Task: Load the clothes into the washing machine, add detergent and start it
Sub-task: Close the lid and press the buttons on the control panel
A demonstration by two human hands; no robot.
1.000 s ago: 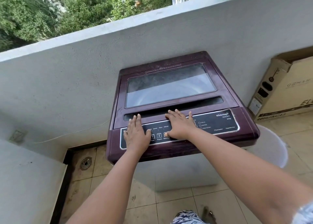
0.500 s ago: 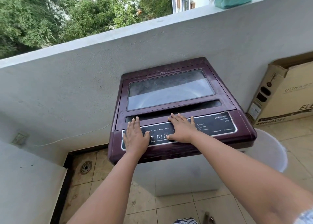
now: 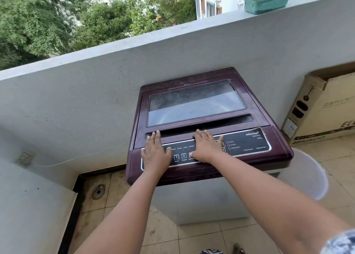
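From the head view, a top-loading washing machine (image 3: pixel 207 123) is seen standing against a grey balcony wall (image 3: pixel 96 100). Its top is dark maroon, and its body below is white. The lid (image 3: pixel 196 104) is closed and lies flat; a dusty glass window is set in it, through which the pale drum can be faintly made out. Along the front edge of the machine a black control panel (image 3: pixel 245 144) is fitted, printed with white lettering and numbered buttons marked 1 and 2.

The left hand (image 3: pixel 155 154) is laid flat on the left end of the panel, fingers straight and together, their tips reaching the lid's recessed handle slot. The right hand (image 3: pixel 206 148) is spread flat on the middle of the panel, fingers slightly splayed toward the slot, the thumb beside the button right of button 2. Nothing is held in either hand.

To the right of the machine a cardboard box (image 3: pixel 326 107) is leaned at the wall, and a white tub (image 3: pixel 309 175) is partly hidden behind the machine's corner. Left of the machine a floor drain (image 3: pixel 98 191) is set in the tiles. On the wall's ledge, up and right of the machine, a green tray (image 3: pixel 267 1) is placed.
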